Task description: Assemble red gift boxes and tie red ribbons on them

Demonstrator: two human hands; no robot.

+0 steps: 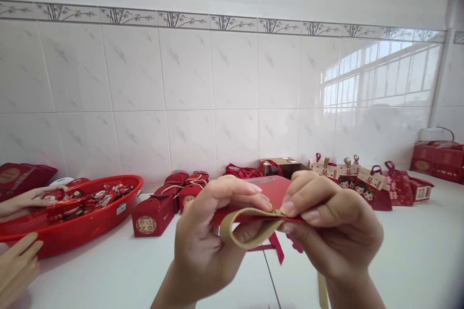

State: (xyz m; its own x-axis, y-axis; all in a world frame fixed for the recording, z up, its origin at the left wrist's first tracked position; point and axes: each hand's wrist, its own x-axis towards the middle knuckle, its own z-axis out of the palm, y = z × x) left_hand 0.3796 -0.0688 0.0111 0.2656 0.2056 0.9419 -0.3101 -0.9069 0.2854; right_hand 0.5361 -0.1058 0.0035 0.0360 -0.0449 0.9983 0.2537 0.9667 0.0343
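White tiled wall [232, 82] with a bamboo-print border fills the upper frame, and a white counter [416, 251] runs below it. At centre I see the left hand [210, 236] and the right hand [333, 224] meeting. Thumb and forefinger of each are pressed together, pinching a tan ribbon [250, 227] at the near edge of a red box [270, 189], which is held up above the counter in mid-frame. The ribbon loops down left of the pinch. The fingers cover most of the box, so I cannot make out its shape or how the ribbon is fixed to it. Another tan strip runs off the bottom edge beside the right wrist.

At lower left, another person's hands [18, 260] are cut off by the frame. One of them reaches into a red basket [90, 224] of red packets, which are too blurred to read. Small red boxes [154, 215] stand just right of the basket. Tagged boxes [348, 174] line the wall at the right.
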